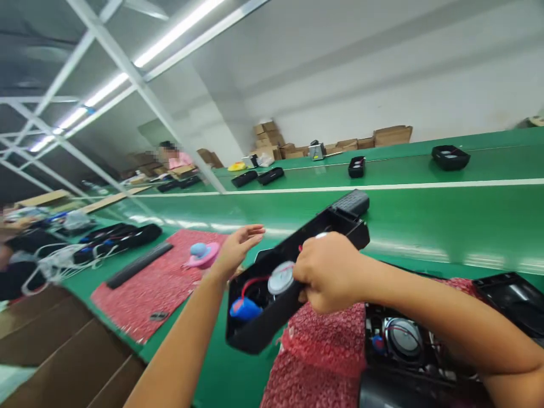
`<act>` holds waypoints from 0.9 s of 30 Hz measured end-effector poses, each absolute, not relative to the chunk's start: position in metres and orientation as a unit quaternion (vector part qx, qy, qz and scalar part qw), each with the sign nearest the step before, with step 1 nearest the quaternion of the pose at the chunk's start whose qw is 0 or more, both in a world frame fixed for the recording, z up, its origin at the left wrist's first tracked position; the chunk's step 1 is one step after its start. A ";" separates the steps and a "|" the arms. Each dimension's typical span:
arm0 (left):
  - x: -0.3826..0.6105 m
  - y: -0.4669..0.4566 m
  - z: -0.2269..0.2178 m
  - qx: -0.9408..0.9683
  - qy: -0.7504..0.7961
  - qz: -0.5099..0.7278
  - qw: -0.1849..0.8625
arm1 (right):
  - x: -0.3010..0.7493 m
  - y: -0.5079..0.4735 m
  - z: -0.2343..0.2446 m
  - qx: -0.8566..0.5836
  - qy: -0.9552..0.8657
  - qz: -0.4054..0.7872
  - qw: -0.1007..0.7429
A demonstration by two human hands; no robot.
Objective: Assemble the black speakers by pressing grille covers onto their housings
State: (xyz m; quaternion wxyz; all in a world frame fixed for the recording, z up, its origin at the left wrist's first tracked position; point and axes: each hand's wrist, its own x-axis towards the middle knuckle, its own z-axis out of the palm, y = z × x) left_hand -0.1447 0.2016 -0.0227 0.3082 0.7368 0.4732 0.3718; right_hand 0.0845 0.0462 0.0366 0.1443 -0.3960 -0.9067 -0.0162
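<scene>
Bright ceiling light strips (127, 71) glare on the green belt (425, 226); edges bend, far end blurs.

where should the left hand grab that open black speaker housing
Likely the closed outer wall at its lower end, from the left and below: the speaker housing slants up away, the right hand grips its middle, and the open face bares wires.

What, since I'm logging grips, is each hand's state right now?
Left hand: open, fingers spread, holding nothing.
Right hand: closed on the black speaker housing.
</scene>
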 end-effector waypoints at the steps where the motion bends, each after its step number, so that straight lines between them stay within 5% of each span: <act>1: -0.164 0.191 -0.024 0.730 0.480 0.375 0.310 | 0.070 0.044 0.029 -0.370 -0.924 0.010 0.096; 6: -0.228 0.104 -0.028 0.718 0.514 0.384 0.271 | 0.020 0.037 -0.036 -0.248 -0.967 0.055 0.002; 9: -0.222 0.034 -0.038 0.776 0.496 0.369 0.126 | 0.010 0.033 -0.074 -0.229 -0.972 0.047 -0.018; 12: -0.186 -0.030 -0.058 0.875 0.321 0.362 0.010 | 0.010 0.026 -0.091 -0.226 -0.972 0.047 -0.044; 17: -0.113 -0.081 -0.086 0.922 0.131 0.363 -0.012 | 0.041 0.007 -0.068 -0.281 -0.957 0.066 -0.037; 21: -0.078 -0.083 -0.092 0.961 0.142 0.237 0.010 | 0.100 -0.029 -0.031 -0.418 -0.905 0.071 -0.032; 27: -0.063 -0.075 -0.097 0.965 0.134 0.223 0.037 | 0.219 -0.103 -0.030 -0.649 -0.754 0.098 -0.038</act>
